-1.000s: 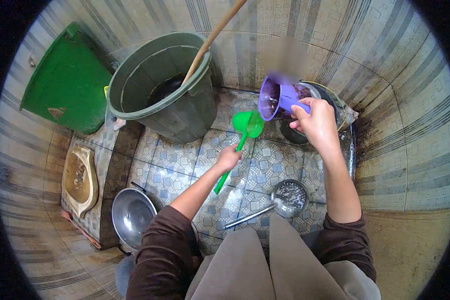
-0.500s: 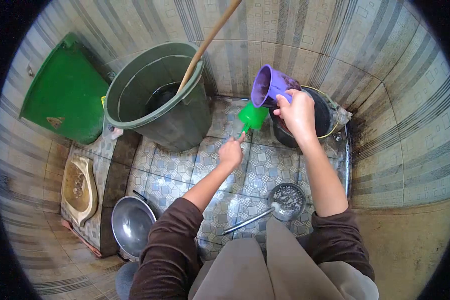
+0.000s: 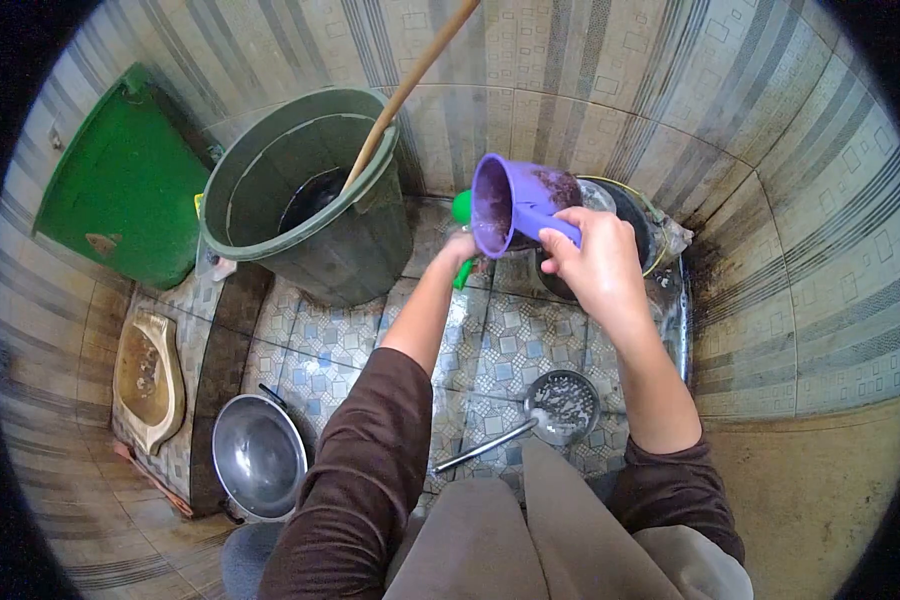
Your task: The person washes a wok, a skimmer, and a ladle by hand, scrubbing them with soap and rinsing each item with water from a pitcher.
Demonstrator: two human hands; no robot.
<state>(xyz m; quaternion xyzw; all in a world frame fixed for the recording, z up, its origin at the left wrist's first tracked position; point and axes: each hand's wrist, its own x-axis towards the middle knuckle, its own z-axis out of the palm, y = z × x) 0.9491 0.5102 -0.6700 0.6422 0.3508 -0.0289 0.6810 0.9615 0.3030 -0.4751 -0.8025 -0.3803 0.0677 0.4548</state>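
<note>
My right hand [image 3: 605, 255] is wrapped round the handle of a purple water dipper [image 3: 548, 185], tilted on its side with its mouth facing left. Close to that mouth is my left hand [image 3: 460, 248], closed on a green dipper [image 3: 461, 207] and smeared by motion. A green end of it shows above the hand and the green handle below. Much of the green dipper is hidden behind hand and purple rim. Behind my right hand stands a dark bucket [image 3: 635, 225] with a yellow handle, partly covered by the purple dipper.
A big grey-green bin [image 3: 360, 250] holding dark water and a wooden stick [image 3: 410, 90] stands at the left. On the tiled floor [image 3: 505, 330] are a long-handled pan [image 3: 562, 405] and a metal wok [image 3: 260, 455]. A green lid [image 3: 120, 190] leans by a squat toilet [image 3: 150, 385].
The purple dipper has moved left and slightly down with my right hand. My left hand has moved up, and the green dipper has turned and gone left, now mostly hidden.
</note>
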